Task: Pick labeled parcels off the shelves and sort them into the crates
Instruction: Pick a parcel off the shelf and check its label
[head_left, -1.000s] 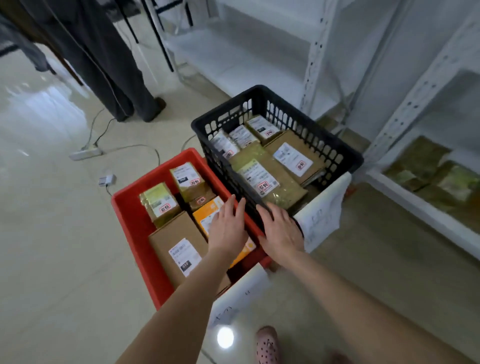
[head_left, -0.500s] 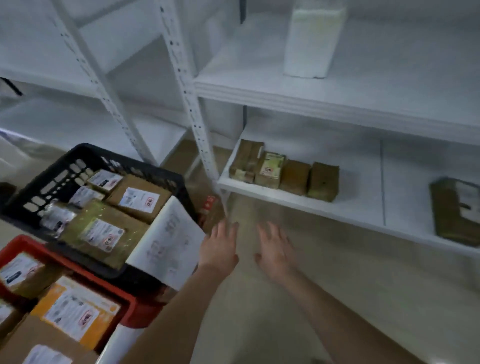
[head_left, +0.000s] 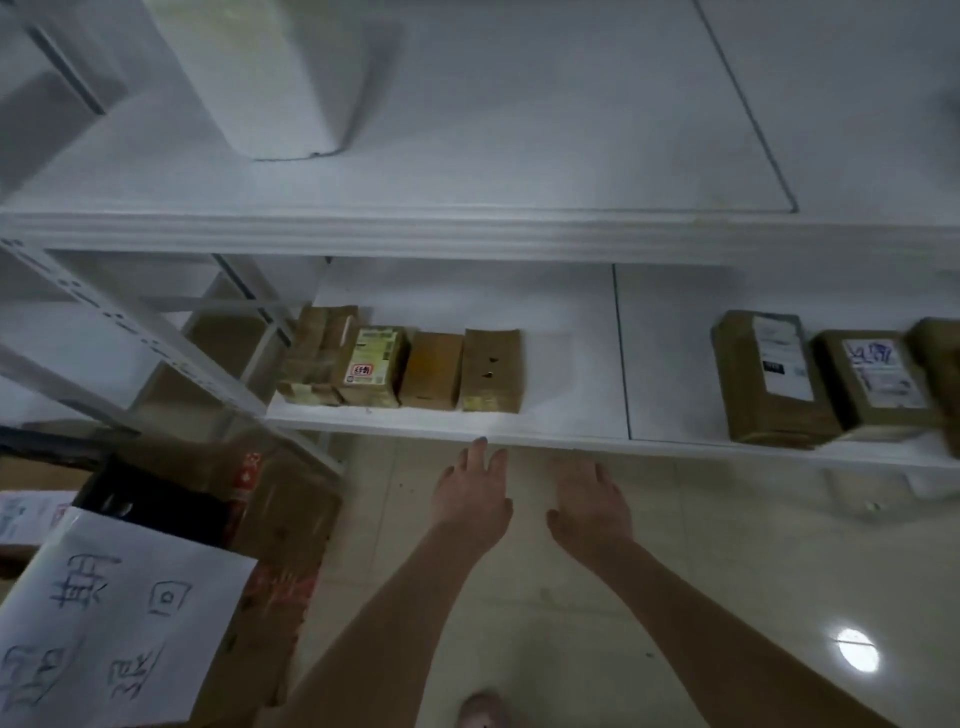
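Note:
A row of brown parcels stands on the low white shelf (head_left: 550, 436): a taped one (head_left: 317, 358) at the left, one with a red-marked label (head_left: 375, 365), a plain one (head_left: 431, 370) and another plain one (head_left: 491, 370). More labeled parcels (head_left: 769, 379) (head_left: 878, 379) sit on the shelf's right side. My left hand (head_left: 475, 493) and my right hand (head_left: 589, 506) are stretched out side by side just in front of the shelf edge, both empty with fingers apart. The black crate (head_left: 150, 501) shows at the lower left.
A handwritten paper sign (head_left: 109, 618) hangs on the crate. A cardboard box (head_left: 283, 530) stands beside it on the floor. A white block (head_left: 275, 73) rests on the upper shelf (head_left: 467, 234). Slanted shelf struts (head_left: 130, 332) are at left. My foot (head_left: 483, 712) shows below.
My view has swung from the red and black crates up to the shelf. Both empty hands have left the crates and moved toward the low shelf's front edge.

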